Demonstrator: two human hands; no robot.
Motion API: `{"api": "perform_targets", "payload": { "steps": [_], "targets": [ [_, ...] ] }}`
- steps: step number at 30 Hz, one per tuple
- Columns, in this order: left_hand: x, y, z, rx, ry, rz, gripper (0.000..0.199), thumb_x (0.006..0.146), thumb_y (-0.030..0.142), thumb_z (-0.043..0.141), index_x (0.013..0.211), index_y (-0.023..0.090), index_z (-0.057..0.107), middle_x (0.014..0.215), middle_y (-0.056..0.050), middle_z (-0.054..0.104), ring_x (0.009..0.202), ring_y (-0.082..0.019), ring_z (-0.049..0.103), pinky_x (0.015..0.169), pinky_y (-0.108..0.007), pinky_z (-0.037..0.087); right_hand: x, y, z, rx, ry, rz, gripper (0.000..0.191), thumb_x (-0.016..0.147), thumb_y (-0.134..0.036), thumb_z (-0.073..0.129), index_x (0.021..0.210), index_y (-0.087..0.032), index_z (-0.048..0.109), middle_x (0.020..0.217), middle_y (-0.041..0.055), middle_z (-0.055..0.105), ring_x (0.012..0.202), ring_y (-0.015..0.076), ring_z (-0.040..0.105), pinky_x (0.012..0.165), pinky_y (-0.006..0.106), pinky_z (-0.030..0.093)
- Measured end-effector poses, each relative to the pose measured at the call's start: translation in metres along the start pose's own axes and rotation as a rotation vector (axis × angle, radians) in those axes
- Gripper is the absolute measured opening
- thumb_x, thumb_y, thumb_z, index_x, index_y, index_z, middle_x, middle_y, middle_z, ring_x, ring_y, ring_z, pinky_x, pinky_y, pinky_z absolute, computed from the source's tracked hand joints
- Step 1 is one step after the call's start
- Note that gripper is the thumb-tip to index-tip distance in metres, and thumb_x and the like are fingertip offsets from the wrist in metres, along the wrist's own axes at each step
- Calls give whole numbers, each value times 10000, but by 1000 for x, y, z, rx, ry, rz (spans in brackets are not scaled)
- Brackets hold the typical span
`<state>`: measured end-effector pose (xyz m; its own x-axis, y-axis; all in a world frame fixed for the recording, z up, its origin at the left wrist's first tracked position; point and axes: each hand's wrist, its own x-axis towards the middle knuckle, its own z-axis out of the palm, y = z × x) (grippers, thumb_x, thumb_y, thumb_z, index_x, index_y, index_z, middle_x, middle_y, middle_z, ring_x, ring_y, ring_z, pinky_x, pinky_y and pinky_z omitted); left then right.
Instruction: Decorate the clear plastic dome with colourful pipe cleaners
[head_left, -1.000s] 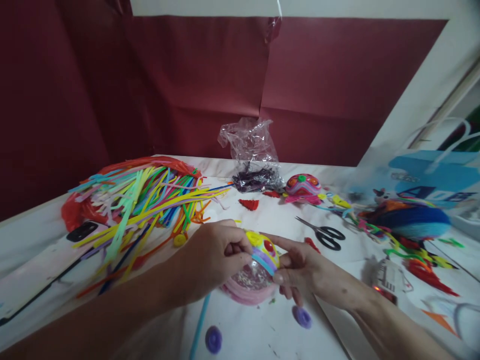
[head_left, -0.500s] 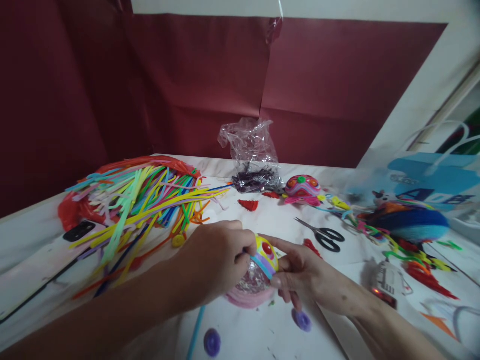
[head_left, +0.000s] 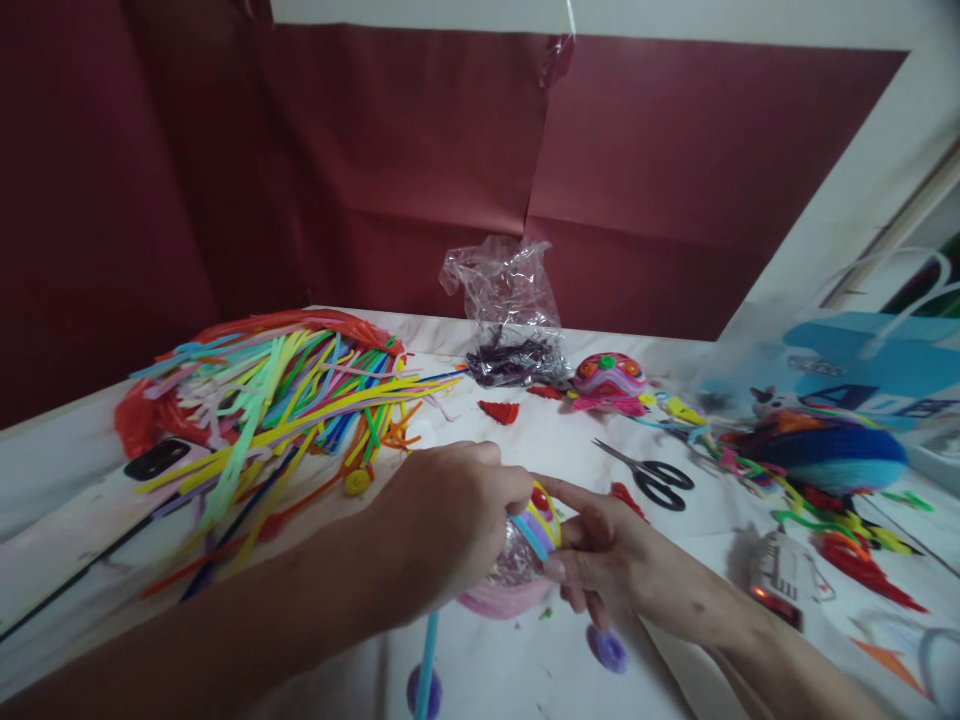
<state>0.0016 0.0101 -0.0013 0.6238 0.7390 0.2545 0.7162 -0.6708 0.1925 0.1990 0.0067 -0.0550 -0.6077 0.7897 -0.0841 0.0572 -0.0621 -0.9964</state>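
A clear round ball (head_left: 517, 560), partly wrapped in coloured pipe cleaners, sits between my hands. Yellow, purple and light blue bands with a red round piece cover its upper right; pink wraps its base. My right hand (head_left: 611, 550) grips the ball's right side, thumb in front and fingers behind. My left hand (head_left: 457, 515) is closed at the upper left of the ball, pinching at the blue band; its fingertips are mostly hidden. From beneath this hand a light blue pipe cleaner (head_left: 429, 660) hangs down, crossing a purple coil (head_left: 415, 690). Another purple coil (head_left: 609, 650) lies below my right hand.
Loose pipe cleaners (head_left: 300, 390) spread at left, beside a phone (head_left: 97, 510). Behind are a clear plastic bag (head_left: 514, 310) and a pink lion-like head (head_left: 609, 382). Black scissors (head_left: 652, 475) lie to the right, near a blue ball (head_left: 832, 455) and a glue gun (head_left: 776, 580).
My left hand has shifted slightly right over the ball, covering more of the yellow part. The hanging blue pipe cleaner has swung right and now crosses the purple coil.
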Motion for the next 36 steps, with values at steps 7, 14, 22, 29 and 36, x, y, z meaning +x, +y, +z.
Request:
{"api": "perform_targets", "payload": {
  "steps": [7, 14, 22, 29, 36],
  "targets": [
    [-3, -6, 5, -39, 67, 14, 179, 692, 88, 430, 686, 175, 586, 635, -1, 511, 592, -120, 468, 526, -239, 273, -1, 2, -2, 67, -50, 14, 903, 763, -380, 762, 1436, -115, 221, 625, -2, 486, 507, 111, 470, 413, 140, 474],
    [-2, -7, 6, -145, 126, -23, 177, 659, 63, 455, 709, 168, 589, 605, 20, 497, 541, -97, 439, 507, -214, 299, 3, 4, -1, 35, 0, 8, 883, 743, -412, 776, 1405, -92, 288, 601, -3, 489, 478, 106, 460, 390, 126, 448],
    [2, -12, 10, -183, 168, -102, 145, 644, 68, 471, 697, 161, 569, 592, 27, 507, 522, -97, 436, 514, -219, 323, 4, 18, -5, -34, 64, -64, 703, 817, -362, 743, 1353, -116, 360, 655, 8, 517, 486, 86, 438, 415, 114, 409],
    [3, -19, 10, -189, 232, -65, 141, 619, 60, 465, 647, 166, 553, 744, -26, 583, 760, -171, 529, 692, -281, 405, 5, 31, -7, -60, 72, -97, 721, 836, -407, 743, 1372, -150, 336, 721, 18, 509, 572, 122, 445, 467, 157, 410],
    [4, -23, 2, -168, 183, -80, 129, 617, 62, 478, 655, 163, 548, 675, 0, 563, 661, -140, 509, 609, -255, 368, 4, 31, -3, -54, 75, -93, 667, 840, -327, 741, 1365, -200, 349, 710, -1, 506, 574, 112, 424, 495, 158, 375]
  ]
}}
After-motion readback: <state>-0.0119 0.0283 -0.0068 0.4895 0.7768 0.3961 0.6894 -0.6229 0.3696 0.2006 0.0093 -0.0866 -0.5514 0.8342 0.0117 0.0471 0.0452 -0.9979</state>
